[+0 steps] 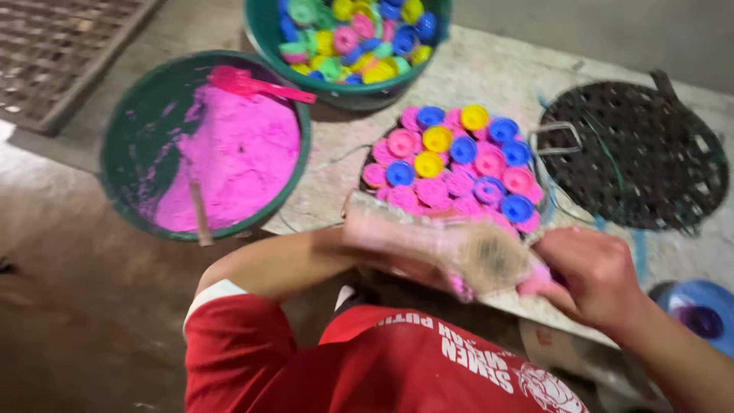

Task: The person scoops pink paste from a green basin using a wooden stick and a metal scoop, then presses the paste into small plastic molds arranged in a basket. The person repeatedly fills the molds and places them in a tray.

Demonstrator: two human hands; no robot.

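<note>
Red shirt [397, 367] fills the bottom edge, nearest the lens. Just above it, the left hand [397, 241] wears a powder-caked glove and clutches a blurred pink lump, probably a small mold [489, 264]. The right hand [589, 271], bare, closes its fingers on the lump's right end. Mold sits between both hands, over the near table [489, 69] edge, long axis roughly left-right, tilted down to the right. To do it well: hold firm, keep powder over the table. Behind the hands, a round tray [382, 149] carries pink, blue and yellow caps [451, 164]. At left, a green tub [126, 130] holds pink powder [237, 160] and a pink scoop [252, 84]. Upper tub [267, 30] holds mixed caps. An empty dark tray [634, 157] lies right.
</note>
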